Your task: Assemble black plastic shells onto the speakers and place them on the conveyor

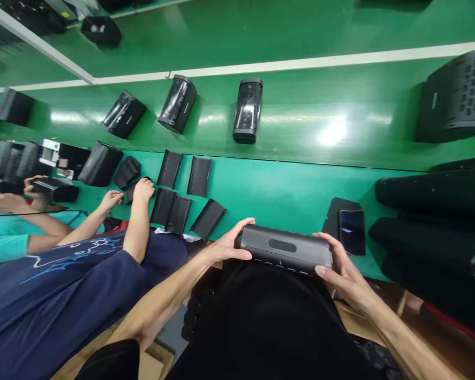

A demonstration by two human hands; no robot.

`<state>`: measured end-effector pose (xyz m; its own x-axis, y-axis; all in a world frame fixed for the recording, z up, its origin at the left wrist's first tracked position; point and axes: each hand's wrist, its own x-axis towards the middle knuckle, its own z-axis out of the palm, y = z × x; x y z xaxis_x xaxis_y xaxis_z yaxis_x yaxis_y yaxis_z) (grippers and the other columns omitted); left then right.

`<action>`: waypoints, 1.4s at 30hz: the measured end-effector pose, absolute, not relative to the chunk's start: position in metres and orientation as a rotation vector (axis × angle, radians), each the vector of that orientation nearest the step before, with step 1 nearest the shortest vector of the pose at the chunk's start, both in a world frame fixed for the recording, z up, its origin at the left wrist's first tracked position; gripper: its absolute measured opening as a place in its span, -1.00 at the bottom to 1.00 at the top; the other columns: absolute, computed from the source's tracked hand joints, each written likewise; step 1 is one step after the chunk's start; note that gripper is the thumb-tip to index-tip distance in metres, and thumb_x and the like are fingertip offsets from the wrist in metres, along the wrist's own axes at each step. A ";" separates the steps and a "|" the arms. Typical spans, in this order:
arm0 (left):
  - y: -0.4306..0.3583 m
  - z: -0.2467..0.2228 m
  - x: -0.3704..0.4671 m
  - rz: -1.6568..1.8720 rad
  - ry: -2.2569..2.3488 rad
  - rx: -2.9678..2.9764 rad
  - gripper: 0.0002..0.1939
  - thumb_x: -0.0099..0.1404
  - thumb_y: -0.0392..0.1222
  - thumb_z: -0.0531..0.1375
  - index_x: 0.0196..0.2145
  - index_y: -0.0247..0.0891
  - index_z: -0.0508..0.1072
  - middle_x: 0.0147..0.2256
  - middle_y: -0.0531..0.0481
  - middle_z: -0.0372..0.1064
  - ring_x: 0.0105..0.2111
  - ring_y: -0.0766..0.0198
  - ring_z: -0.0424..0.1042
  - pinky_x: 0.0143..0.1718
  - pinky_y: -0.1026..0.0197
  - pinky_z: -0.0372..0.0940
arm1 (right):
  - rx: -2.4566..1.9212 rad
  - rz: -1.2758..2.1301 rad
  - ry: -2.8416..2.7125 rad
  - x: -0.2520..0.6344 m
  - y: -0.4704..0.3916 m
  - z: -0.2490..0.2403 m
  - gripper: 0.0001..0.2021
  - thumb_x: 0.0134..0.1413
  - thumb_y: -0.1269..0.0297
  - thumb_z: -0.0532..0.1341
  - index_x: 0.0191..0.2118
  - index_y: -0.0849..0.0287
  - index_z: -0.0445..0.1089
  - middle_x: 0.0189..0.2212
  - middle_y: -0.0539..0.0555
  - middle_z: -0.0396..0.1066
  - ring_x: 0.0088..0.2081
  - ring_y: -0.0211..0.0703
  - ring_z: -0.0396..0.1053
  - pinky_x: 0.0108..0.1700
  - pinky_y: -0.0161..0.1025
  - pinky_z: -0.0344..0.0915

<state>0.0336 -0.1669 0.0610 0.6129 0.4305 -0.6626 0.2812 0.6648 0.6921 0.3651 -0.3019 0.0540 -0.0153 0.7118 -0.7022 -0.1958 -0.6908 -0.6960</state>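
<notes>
A long black box-shaped housing, like a speaker body [287,249], lies crosswise in front of my body at the table's near edge. It has a darker oval recess on the face toward me and a row of small light marks along its lower edge. My left hand [237,244] grips its left end, thumb below and fingers at the top. At the right end my right hand [336,261] holds it the same way. Just beyond my right hand lies a phone [352,232] with a dark screen, partly over a thin black sheet [332,214].
Several flat black panels [199,177] lie on the green table [277,184] to the left. Beyond is a glossy green surface with black speakers [248,111] standing on it. Large black housings [431,190] crowd the right. At left, a co-worker's hands [143,189] handle black parts.
</notes>
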 end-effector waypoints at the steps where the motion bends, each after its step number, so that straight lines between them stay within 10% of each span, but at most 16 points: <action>1: -0.167 0.062 0.035 0.102 0.941 0.879 0.11 0.05 0.15 0.55 0.44 -0.01 0.16 0.24 -0.16 0.30 0.20 -0.08 0.36 0.23 -0.02 0.26 | -1.619 1.768 -0.553 0.366 -0.304 0.052 -0.19 0.01 -0.12 0.50 0.35 -0.21 0.24 0.32 0.10 0.30 0.25 0.22 0.32 0.28 -0.01 0.30; 23: -0.173 0.065 0.036 0.142 0.965 0.988 -0.10 0.18 0.21 0.45 0.37 -0.05 0.27 0.21 -0.14 0.34 0.17 -0.12 0.36 0.22 -0.07 0.28 | -1.729 1.668 -0.596 0.358 -0.306 0.058 -0.16 -0.02 -0.16 0.51 0.33 -0.21 0.21 0.40 0.09 0.16 0.34 0.29 0.17 0.43 0.13 0.07; 32: -0.179 0.048 0.040 0.134 1.051 0.962 -0.22 0.25 0.18 0.39 0.33 -0.06 0.30 0.09 -0.08 0.39 0.05 -0.03 0.40 0.16 -0.03 0.29 | -1.737 1.725 -0.302 0.350 -0.296 0.035 -0.14 -0.22 -0.17 0.56 0.25 -0.17 0.33 0.30 0.08 0.30 0.32 0.33 0.26 0.34 0.09 0.26; 42: -0.168 0.057 0.037 0.099 0.976 1.062 -0.04 0.22 0.25 0.41 0.43 -0.07 0.16 0.28 -0.19 0.29 0.19 -0.14 0.36 0.25 -0.11 0.25 | -1.666 1.768 -0.452 0.361 -0.297 0.042 -0.11 -0.09 -0.14 0.55 0.35 -0.23 0.23 0.40 0.07 0.20 0.37 0.27 0.21 0.44 0.10 0.10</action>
<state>0.0367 -0.1676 0.0574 0.5967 0.5024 -0.6257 0.3660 0.5235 0.7694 0.3610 -0.2975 0.0422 0.0276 0.6646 -0.7467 -0.2250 -0.7237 -0.6524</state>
